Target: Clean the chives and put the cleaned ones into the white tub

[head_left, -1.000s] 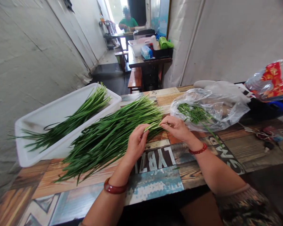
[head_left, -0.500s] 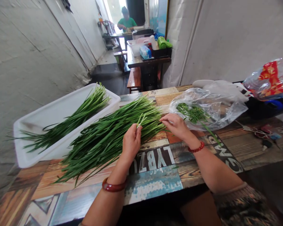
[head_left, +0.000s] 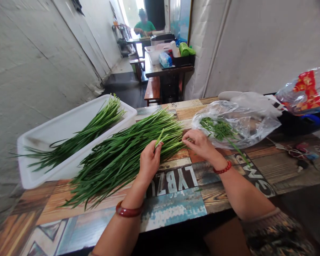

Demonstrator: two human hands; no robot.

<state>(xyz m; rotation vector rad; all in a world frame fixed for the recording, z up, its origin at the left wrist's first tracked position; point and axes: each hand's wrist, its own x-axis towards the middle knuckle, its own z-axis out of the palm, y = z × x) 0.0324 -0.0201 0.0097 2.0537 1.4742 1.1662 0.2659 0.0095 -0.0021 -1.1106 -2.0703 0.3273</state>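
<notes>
My left hand (head_left: 150, 158) is closed round a few garlic chives, their pale cut ends (head_left: 160, 138) poking up past the thumb. Under and beyond it a large pile of garlic chives (head_left: 122, 149) lies on the table, pale ends to the right. At those ends my right hand (head_left: 198, 142) is closed in a pinch, its fingertips on a chive stalk. To the left, a white plastic tub (head_left: 77, 115) holds another bunch of garlic chives (head_left: 88, 133). Right of my right hand, a clear plastic bag (head_left: 252, 122) carries green trimmings (head_left: 218, 128).
The patterned wooden table (head_left: 173, 211) ends close to my body. On its right lie keys (head_left: 301, 163) and a red-printed plastic package (head_left: 306, 89). Farther back stand a bench (head_left: 152, 89), a second table with containers (head_left: 154, 71) and a person in green (head_left: 144, 27).
Both hands have shifted only slightly; the stalks in my left hand now stand a little closer together. The pile, tub and bag look the same.
</notes>
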